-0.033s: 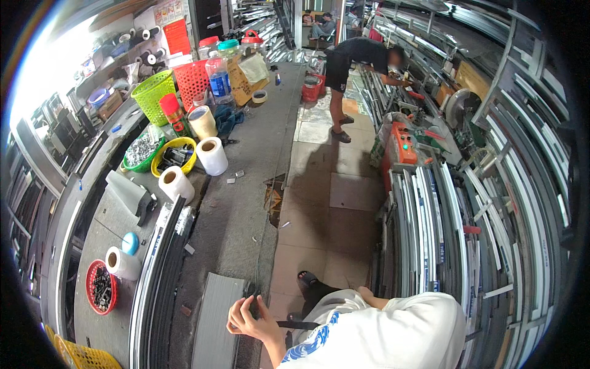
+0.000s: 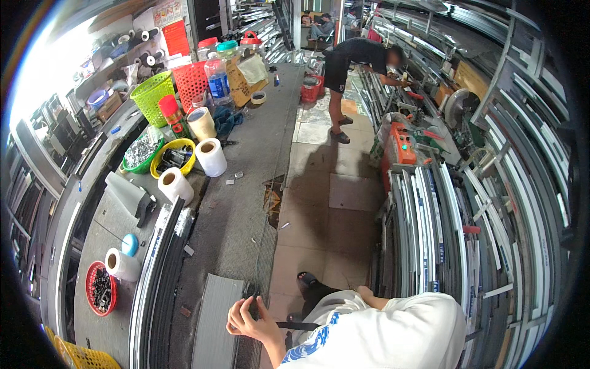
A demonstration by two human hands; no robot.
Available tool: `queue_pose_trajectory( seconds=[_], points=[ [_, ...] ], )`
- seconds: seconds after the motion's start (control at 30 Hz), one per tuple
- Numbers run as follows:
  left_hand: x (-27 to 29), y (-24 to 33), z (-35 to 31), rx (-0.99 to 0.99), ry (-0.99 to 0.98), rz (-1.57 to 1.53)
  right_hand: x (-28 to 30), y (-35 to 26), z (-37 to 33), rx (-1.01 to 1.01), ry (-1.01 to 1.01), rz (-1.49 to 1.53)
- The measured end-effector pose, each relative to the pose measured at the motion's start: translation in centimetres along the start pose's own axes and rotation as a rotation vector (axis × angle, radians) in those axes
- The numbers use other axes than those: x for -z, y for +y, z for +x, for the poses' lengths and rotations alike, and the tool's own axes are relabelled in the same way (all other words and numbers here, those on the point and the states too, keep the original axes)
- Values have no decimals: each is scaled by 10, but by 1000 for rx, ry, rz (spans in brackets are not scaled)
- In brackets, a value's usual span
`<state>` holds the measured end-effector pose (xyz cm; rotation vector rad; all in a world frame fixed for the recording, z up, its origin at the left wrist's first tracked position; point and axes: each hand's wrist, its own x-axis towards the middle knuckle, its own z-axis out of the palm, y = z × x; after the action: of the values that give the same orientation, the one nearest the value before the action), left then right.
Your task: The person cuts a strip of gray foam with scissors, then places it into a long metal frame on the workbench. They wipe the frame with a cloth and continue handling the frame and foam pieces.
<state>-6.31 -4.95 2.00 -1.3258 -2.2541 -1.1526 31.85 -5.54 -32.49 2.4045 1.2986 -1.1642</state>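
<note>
My left hand (image 2: 255,323) is at the lower middle, over the table's near edge, beside a grey ribbed flat panel (image 2: 215,320). Its fingers are curved and spread apart, with nothing plainly held. A small dark object (image 2: 251,289) lies just beyond the fingertips; whether they touch it I cannot tell. Of my right arm only a short stretch of bare skin (image 2: 373,299) shows past the white shirt; the fingers are hidden. Long dark and silver metal profiles (image 2: 157,277) lie on the table to the left of the panel.
White film rolls (image 2: 211,157), a yellow basket (image 2: 188,147) and a red basket (image 2: 114,295) of small parts stand on the table (image 2: 246,184). A co-worker (image 2: 356,61) bends over the right-hand bench. Racked profiles (image 2: 430,227) line the right, near a cutting saw (image 2: 462,107).
</note>
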Motion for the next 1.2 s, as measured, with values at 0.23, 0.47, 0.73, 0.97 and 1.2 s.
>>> queue_pose_trajectory(
  seconds=[0.23, 0.47, 0.73, 0.97, 1.2],
  points=[
    [-1, 3, -1, 22, 1, -14, 18, -39, -9, 43, 105, 63],
    [-2, -1, -3, -13, -20, 19, 13, -48, 0, 105, 156, -38],
    [0, 2, -2, 17, -29, 26, 17, -50, 0, 41, 117, 22],
    [0, 4, -1, 30, -40, 43, 20, -51, -4, 50, 131, 33],
    [-4, 1, -2, 10, -5, 61, 21, -52, -4, 104, 125, 26]
  ],
)
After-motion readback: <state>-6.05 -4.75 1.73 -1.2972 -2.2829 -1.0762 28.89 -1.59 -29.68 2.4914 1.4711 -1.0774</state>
